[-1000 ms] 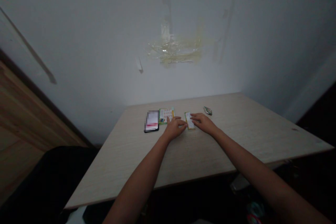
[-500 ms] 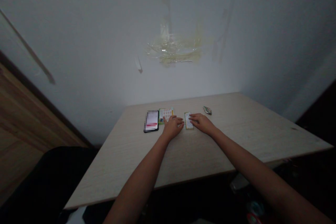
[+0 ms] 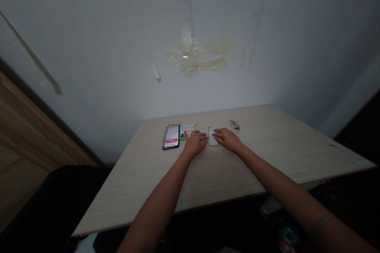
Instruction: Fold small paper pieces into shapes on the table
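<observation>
A small printed card or folded paper [image 3: 211,140] with a greenish border lies flat on the table. My right hand [image 3: 228,138] rests over its right side, fingers stretched out with the tips on the print. Just left of the card is my left hand [image 3: 195,143], palm down and open, its fingertips close to the card's left edge. Whether they touch it I cannot tell. Behind that hand lies a larger printed sheet or booklet [image 3: 188,127] with small coloured pictures, partly covered by the hand.
Left of the booklet lies a phone [image 3: 171,137] with a lit, partly pixelated screen. A small crumpled or folded wrapper [image 3: 234,125] sits beyond my right hand. The pale wooden table [image 3: 267,126] meets a wall [image 3: 118,67] with peeling tape. A dark chair-like shape [image 3: 62,197] stands at left.
My right hand's fingers have slid very slightly left over the card. My left hand, the phone and the booklet look unmoved.
</observation>
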